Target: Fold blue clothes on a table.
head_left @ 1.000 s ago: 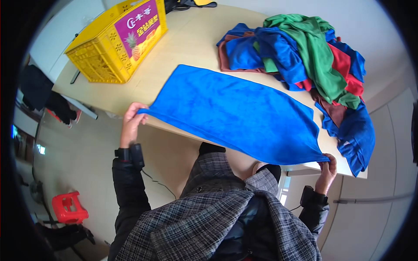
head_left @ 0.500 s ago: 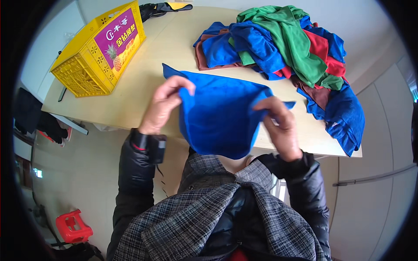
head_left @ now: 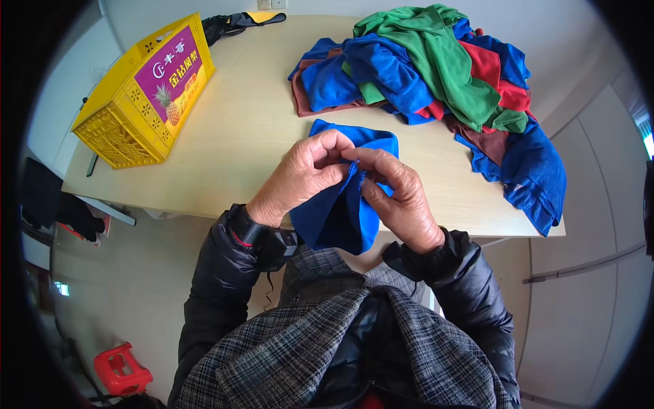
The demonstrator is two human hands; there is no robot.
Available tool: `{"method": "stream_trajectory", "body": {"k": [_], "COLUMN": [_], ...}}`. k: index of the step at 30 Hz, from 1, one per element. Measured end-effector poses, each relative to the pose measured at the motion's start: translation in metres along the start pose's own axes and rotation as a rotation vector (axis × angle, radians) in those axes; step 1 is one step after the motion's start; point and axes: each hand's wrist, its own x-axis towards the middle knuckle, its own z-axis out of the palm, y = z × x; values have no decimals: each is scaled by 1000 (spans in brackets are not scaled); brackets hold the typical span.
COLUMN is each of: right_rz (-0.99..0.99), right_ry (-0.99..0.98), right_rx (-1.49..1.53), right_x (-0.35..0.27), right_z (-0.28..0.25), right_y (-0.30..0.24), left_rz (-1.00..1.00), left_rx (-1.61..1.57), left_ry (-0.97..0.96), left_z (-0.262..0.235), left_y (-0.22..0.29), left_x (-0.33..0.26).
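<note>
A blue cloth (head_left: 334, 221) hangs folded between my two hands at the table's front edge. My left hand (head_left: 304, 170) pinches one edge of it, fingers closed. Close against it, my right hand (head_left: 397, 191) is closed on the neighbouring edge, and the fingertips of both hands almost meet. The cloth's far part rests on the table, while its lower part sags over the front edge toward my lap.
A heap of blue, green, red and brown cloths (head_left: 429, 75) lies at the table's back right, trailing toward the right corner. On the left stands a yellow plastic crate (head_left: 116, 136). A dark strap-like item (head_left: 235, 26) lies behind it. A red stool (head_left: 122, 368) is on the floor.
My hands have come together from wide apart. The blue cloth, stretched out between them before, is now gathered and folded inward.
</note>
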Motion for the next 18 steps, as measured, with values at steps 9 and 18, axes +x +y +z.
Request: {"method": "stream_trajectory", "body": {"k": [9,18], "right_rz": [132,-12], "right_ry": [-184,-6], "right_rx": [-115,-200], "right_x": [11,17], "right_z": [4,9], "right_y": [-4,27], "left_rz": [192,203], "left_rx": [225,67], "left_ry": [19,32], "left_z": [-15,-13], "left_y": [-17,-22], "left_x": [-5,10]}}
